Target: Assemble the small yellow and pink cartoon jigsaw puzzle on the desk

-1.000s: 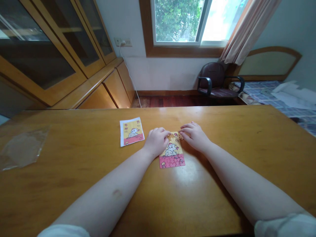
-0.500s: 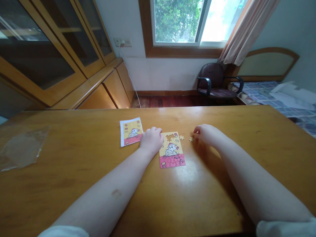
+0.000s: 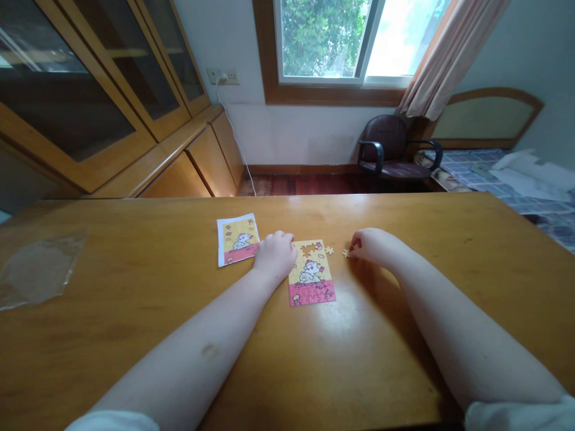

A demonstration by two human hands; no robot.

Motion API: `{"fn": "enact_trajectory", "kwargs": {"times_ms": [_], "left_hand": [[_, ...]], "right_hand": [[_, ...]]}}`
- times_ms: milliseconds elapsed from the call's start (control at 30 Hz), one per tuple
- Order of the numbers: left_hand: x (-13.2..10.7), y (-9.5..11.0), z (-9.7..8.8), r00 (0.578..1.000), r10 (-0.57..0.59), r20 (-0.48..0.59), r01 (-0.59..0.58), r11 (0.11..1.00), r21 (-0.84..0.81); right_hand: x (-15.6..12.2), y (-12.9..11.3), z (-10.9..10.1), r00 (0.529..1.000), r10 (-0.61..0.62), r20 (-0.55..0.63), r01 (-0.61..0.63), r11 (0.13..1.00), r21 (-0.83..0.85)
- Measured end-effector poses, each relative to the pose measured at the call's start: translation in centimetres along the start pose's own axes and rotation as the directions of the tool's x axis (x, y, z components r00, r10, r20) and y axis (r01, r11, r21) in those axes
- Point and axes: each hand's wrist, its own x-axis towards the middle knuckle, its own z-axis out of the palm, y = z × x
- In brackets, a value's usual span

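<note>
A jigsaw puzzle (image 3: 311, 291) with a white cartoon animal on yellow and pink lies on the table, with a gap near its top edge. My left hand (image 3: 275, 254) has its fingers curled against the puzzle's upper left edge and covers that corner. To the right, my right hand (image 3: 374, 245) is closed in a pinch at a loose yellow puzzle piece (image 3: 346, 253), its fingertips touching the piece's right side. Another puzzle piece (image 3: 329, 251) lies between that one and the puzzle. Just left of my left hand is a printed picture card (image 3: 238, 240) with the same design.
A clear plastic bag (image 3: 38, 269) lies at the left of the wooden table (image 3: 314, 365). Beyond the table's far edge are a glass-door cabinet (image 3: 148, 126), an office chair (image 3: 390, 146) and a bed (image 3: 485, 170).
My right hand has shifted slightly left and its fingertips have reached the nearer loose piece. My left hand stays at the puzzle's edge.
</note>
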Motion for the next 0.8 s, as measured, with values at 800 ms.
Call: {"fn": "enact_trajectory", "kwargs": {"times_ms": [800], "left_hand": [[-0.2, 0.2, -0.3, 1.000, 0.012, 0.017, -0.011, 0.998, -0.056]], "right_hand": [[-1.3, -1.8, 0.3, 0.964, -0.201, 0.174, 0.179, 0.975, 0.134]]}}
